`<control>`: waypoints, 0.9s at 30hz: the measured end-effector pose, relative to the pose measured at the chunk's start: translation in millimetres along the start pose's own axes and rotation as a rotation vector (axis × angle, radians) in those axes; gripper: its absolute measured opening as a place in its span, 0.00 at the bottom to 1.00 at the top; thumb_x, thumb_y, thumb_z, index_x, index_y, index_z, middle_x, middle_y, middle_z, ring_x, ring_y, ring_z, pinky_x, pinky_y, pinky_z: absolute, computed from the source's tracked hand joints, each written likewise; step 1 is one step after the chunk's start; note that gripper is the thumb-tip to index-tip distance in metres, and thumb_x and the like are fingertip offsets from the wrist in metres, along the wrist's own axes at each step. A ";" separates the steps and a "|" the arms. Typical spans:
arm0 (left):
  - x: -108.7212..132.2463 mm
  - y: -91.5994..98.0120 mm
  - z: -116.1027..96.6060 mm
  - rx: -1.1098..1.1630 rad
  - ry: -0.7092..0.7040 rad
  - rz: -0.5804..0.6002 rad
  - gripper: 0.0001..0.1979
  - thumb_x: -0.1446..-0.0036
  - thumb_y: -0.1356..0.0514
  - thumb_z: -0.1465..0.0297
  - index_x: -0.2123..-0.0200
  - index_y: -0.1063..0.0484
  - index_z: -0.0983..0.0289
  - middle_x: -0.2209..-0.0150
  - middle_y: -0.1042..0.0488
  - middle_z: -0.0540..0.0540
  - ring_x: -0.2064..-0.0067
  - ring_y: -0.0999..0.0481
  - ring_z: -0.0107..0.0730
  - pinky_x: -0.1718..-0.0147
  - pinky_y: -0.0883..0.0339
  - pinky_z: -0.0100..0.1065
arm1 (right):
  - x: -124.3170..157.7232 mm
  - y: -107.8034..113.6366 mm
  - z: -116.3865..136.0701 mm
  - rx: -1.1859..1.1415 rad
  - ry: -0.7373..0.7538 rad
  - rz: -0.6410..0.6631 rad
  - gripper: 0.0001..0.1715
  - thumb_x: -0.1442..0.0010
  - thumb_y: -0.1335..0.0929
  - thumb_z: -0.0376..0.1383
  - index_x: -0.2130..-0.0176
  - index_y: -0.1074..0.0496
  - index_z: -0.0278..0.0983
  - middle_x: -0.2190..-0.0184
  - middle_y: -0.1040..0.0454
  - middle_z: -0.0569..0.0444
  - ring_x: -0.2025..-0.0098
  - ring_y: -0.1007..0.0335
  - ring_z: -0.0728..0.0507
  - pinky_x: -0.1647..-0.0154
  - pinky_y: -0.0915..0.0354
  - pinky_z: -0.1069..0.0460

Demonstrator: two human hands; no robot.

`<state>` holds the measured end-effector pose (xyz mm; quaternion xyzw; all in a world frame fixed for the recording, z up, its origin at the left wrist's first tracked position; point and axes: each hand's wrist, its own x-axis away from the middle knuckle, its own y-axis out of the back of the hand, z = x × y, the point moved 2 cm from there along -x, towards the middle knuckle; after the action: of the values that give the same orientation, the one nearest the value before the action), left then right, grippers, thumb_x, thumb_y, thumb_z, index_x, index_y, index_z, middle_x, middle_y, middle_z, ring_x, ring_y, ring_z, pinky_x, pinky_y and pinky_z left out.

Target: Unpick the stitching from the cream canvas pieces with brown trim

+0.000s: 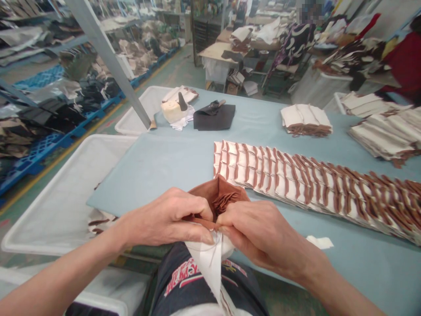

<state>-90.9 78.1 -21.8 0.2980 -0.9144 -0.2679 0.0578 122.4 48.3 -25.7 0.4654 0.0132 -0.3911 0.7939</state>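
A brown leather piece [204, 189] with a white fabric backing [210, 267] is held at the table's near edge, over my lap. My left hand [176, 217] pinches its near edge from the left, thumb on the white side and fingers inside the brown fold. Close beside it, my right hand [258, 230] pinches the same edge from the right. Gathered brown folds show inside the piece, and loose threads lie on the white fabric. Long overlapping rows of white and brown pieces [283, 173] lie just beyond my right hand.
The blue table [158, 162] carries a black folded piece [215, 116], a cream bundle [173, 109], a white-brown stack [305, 118], more stacks at right and a white scrap [319, 242]. White bins [62, 175] stand left, beside a metal post [112, 61]. A person in patterned clothing [296, 41] is behind.
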 end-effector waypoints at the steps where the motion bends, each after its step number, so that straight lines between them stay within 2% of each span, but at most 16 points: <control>1: -3.9 1.0 -0.8 0.102 0.043 0.039 0.21 0.36 0.34 0.53 0.69 0.30 0.65 0.74 0.34 0.45 0.73 0.38 0.23 0.74 0.46 0.27 | -0.3 1.0 -0.6 0.006 0.001 0.004 0.18 0.22 0.42 0.35 0.63 0.30 0.37 0.69 0.22 0.55 0.68 0.27 0.47 0.65 0.40 0.52; 3: -11.8 1.8 -1.5 0.274 0.114 0.102 0.25 0.42 0.32 0.49 0.72 0.31 0.65 0.75 0.37 0.44 0.73 0.41 0.23 0.75 0.48 0.27 | -0.3 2.4 -1.8 0.028 0.010 0.003 0.20 0.22 0.42 0.35 0.65 0.30 0.38 0.70 0.23 0.55 0.68 0.28 0.47 0.65 0.41 0.51; 5: -18.7 1.0 -1.6 0.373 0.146 0.136 0.24 0.38 0.34 0.51 0.73 0.31 0.65 0.76 0.38 0.44 0.73 0.42 0.23 0.75 0.48 0.26 | 0.6 3.5 -3.2 0.056 0.015 -0.002 0.23 0.22 0.43 0.36 0.67 0.30 0.38 0.72 0.24 0.55 0.70 0.29 0.47 0.66 0.42 0.51; 7: -24.2 -0.5 -2.0 0.373 0.140 0.133 0.22 0.34 0.36 0.57 0.74 0.31 0.66 0.77 0.39 0.44 0.75 0.42 0.23 0.76 0.47 0.26 | 2.4 5.0 -4.9 0.075 0.012 -0.010 0.24 0.22 0.43 0.36 0.69 0.31 0.38 0.73 0.25 0.55 0.71 0.31 0.47 0.66 0.43 0.50; 10: -30.7 -1.9 -3.0 0.261 0.116 0.119 0.18 0.34 0.36 0.63 0.74 0.31 0.66 0.79 0.39 0.43 0.76 0.42 0.21 0.77 0.48 0.24 | 6.4 8.1 -8.4 0.028 -0.014 -0.011 0.21 0.23 0.41 0.34 0.68 0.30 0.37 0.71 0.24 0.55 0.69 0.31 0.47 0.65 0.43 0.51; 14: -40.0 -1.3 -4.3 0.135 0.110 0.158 0.17 0.34 0.35 0.63 0.73 0.29 0.66 0.78 0.39 0.43 0.77 0.41 0.20 0.78 0.49 0.24 | 12.4 13.6 -13.7 -0.085 -0.087 0.037 0.16 0.25 0.38 0.32 0.65 0.29 0.36 0.70 0.24 0.56 0.69 0.31 0.47 0.65 0.43 0.52; 17: -44.3 -3.5 -7.8 -0.020 0.072 0.178 0.16 0.32 0.38 0.66 0.73 0.32 0.65 0.78 0.41 0.43 0.77 0.41 0.21 0.77 0.50 0.27 | 14.8 19.2 -17.3 -0.110 -0.138 0.086 0.12 0.27 0.37 0.30 0.62 0.28 0.36 0.68 0.24 0.56 0.67 0.31 0.47 0.64 0.43 0.51; 19: -43.4 -8.2 -13.4 -0.185 0.018 0.134 0.17 0.31 0.41 0.69 0.75 0.36 0.63 0.79 0.41 0.44 0.77 0.41 0.22 0.76 0.51 0.31 | 15.0 22.7 -18.6 -0.099 -0.148 0.110 0.11 0.27 0.37 0.30 0.61 0.27 0.37 0.66 0.23 0.55 0.65 0.30 0.46 0.62 0.42 0.51; 21: -38.5 -15.8 -22.1 -0.331 -0.044 0.060 0.17 0.32 0.43 0.72 0.76 0.39 0.62 0.79 0.39 0.45 0.78 0.39 0.24 0.76 0.51 0.33 | 15.0 24.9 -17.3 -0.062 -0.110 0.087 0.14 0.24 0.38 0.34 0.63 0.28 0.37 0.67 0.24 0.55 0.65 0.31 0.46 0.61 0.41 0.50; 24: -25.4 -29.5 -36.5 -0.425 -0.112 -0.040 0.17 0.32 0.46 0.74 0.75 0.40 0.60 0.79 0.34 0.46 0.78 0.36 0.28 0.77 0.50 0.37 | 17.3 22.7 -8.7 -0.039 -0.029 -0.003 0.22 0.21 0.41 0.41 0.66 0.30 0.38 0.71 0.26 0.56 0.68 0.34 0.46 0.62 0.42 0.49; 27: -9.6 -42.6 -46.0 -0.394 -0.179 -0.030 0.17 0.30 0.46 0.73 0.75 0.36 0.59 0.80 0.32 0.49 0.79 0.34 0.31 0.79 0.44 0.38 | 23.2 14.5 4.9 -0.075 0.013 -0.107 0.24 0.21 0.40 0.43 0.69 0.32 0.39 0.75 0.28 0.58 0.70 0.35 0.47 0.64 0.41 0.49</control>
<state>-48.9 33.8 -4.5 0.2694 -0.8413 -0.4677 0.0298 146.1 34.2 -21.2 0.4365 0.0577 -0.4294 0.7885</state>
